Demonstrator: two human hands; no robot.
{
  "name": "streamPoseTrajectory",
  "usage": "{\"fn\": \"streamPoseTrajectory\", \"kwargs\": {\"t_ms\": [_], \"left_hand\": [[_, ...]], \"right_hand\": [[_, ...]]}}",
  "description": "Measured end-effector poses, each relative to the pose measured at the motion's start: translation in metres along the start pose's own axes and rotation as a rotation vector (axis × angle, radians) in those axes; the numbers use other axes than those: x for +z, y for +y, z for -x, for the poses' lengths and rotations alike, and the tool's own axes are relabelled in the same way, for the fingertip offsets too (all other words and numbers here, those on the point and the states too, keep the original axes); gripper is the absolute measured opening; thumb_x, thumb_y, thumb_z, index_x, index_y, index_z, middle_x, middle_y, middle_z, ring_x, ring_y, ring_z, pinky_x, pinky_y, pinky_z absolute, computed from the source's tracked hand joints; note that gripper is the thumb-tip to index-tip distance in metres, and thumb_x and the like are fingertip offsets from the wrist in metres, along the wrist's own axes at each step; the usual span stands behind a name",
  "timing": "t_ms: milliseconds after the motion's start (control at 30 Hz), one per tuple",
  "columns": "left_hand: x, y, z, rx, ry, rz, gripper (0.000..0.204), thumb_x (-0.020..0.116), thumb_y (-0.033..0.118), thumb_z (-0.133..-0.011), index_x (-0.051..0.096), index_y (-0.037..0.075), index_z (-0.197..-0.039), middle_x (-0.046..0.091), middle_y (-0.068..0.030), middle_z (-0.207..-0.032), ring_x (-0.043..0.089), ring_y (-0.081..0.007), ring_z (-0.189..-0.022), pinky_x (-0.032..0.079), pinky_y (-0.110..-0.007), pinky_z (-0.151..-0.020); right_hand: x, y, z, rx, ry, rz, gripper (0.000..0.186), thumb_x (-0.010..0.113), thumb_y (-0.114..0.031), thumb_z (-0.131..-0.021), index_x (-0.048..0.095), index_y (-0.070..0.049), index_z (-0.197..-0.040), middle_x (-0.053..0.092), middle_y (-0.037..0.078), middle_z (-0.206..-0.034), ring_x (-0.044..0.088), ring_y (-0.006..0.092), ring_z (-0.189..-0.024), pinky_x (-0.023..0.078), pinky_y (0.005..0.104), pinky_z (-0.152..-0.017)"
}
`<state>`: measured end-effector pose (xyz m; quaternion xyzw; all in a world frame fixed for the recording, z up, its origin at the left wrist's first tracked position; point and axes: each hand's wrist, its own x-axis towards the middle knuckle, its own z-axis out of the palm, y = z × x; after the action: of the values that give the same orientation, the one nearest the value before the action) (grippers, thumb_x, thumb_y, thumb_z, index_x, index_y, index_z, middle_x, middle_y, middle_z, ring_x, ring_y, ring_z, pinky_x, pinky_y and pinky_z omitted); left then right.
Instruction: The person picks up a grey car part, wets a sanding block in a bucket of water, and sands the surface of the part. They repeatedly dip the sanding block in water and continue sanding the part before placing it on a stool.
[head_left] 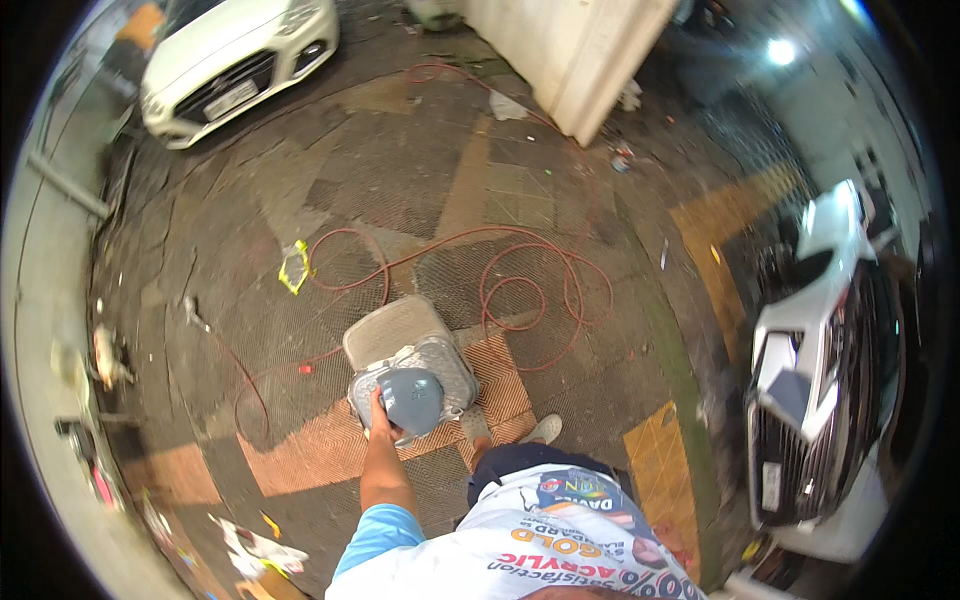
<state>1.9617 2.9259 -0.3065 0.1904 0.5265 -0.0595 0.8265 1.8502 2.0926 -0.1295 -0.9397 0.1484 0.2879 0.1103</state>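
Observation:
A glossy blue-grey rounded shell [411, 401] is in my left hand [381, 416], whose fingers curl round its left edge. The hand hides part of that side. The shell is over a worn, pale-stained grey stand that looks like a seat [452, 373], with a flat beige-grey panel [395, 328] on its far side. Whether the shell rests on the stand or is just above it, I cannot tell. My right hand does not show.
A thin red hose [465, 233] lies in loops beyond the stand, near a yellow frame-like piece [294, 267]. A white car [240, 65] stands far left, a silver car front part [815, 330] at right. My feet [543, 430] are close to the stand.

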Motion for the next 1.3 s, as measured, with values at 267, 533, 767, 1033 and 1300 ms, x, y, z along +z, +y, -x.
{"fn": "streamPoseTrajectory", "kwargs": {"t_ms": [267,533,767,1033,1300], "left_hand": [[-0.022,-0.018,-0.013,0.067,-0.03,0.005,0.076,0.052,0.07,-0.093,0.062,0.01,-0.138,0.067,-0.0132,-0.134,0.064,-0.0292,-0.12,0.052,-0.049,-0.102],[-0.062,0.002,-0.009,0.04,0.097,-0.317,0.071,0.038,0.069,-0.101,0.054,0.017,-0.146,0.056,-0.0107,-0.149,0.057,-0.0312,-0.13,0.046,-0.06,-0.102],[-0.063,-0.005,-0.003,0.128,0.175,-0.103,0.09,0.028,0.079,-0.098,0.05,0.006,-0.145,0.047,-0.0201,-0.155,0.04,-0.0405,-0.144,0.033,-0.069,-0.11],[-0.083,-0.038,0.015,0.314,0.218,-0.009,0.099,0.029,0.083,-0.095,0.026,0.014,-0.165,0.024,-0.0215,-0.17,0.025,-0.0398,-0.155,0.022,-0.062,-0.12],[-0.085,-0.179,0.094,0.354,0.301,-0.038,0.091,0.038,0.076,-0.098,0.033,0.012,-0.162,0.034,-0.015,-0.167,0.034,-0.0346,-0.152,0.03,-0.053,-0.12]], "right_hand": [[-0.088,-0.019,-0.072,0.064,-0.067,-0.16,0.041,0.08,-0.022,-0.089,0.064,0.007,-0.114,0.072,0.011,-0.09,0.067,0.0154,-0.081,0.056,0.0328,-0.075],[-0.114,-0.107,-0.129,-0.047,-0.093,-0.112,0.042,0.079,-0.022,-0.089,0.065,0.006,-0.116,0.073,0.013,-0.096,0.069,0.0182,-0.089,0.056,0.0326,-0.08],[-0.126,-0.129,-0.173,-0.149,-0.142,0.041,0.035,0.076,-0.02,-0.093,0.065,0.005,-0.115,0.072,0.011,-0.093,0.068,0.0176,-0.087,0.055,0.0324,-0.078],[-0.105,-0.201,-0.231,-0.315,-0.25,0.107,0.033,0.075,-0.02,-0.094,0.066,0.005,-0.113,0.071,0.01,-0.092,0.066,0.0169,-0.084,0.054,0.0324,-0.075],[-0.086,-0.248,-0.296,-0.576,-0.421,0.229,0.03,0.073,-0.02,-0.095,0.066,0.005,-0.111,0.07,0.009,-0.09,0.064,0.0162,-0.081,0.053,0.0325,-0.072]]}}
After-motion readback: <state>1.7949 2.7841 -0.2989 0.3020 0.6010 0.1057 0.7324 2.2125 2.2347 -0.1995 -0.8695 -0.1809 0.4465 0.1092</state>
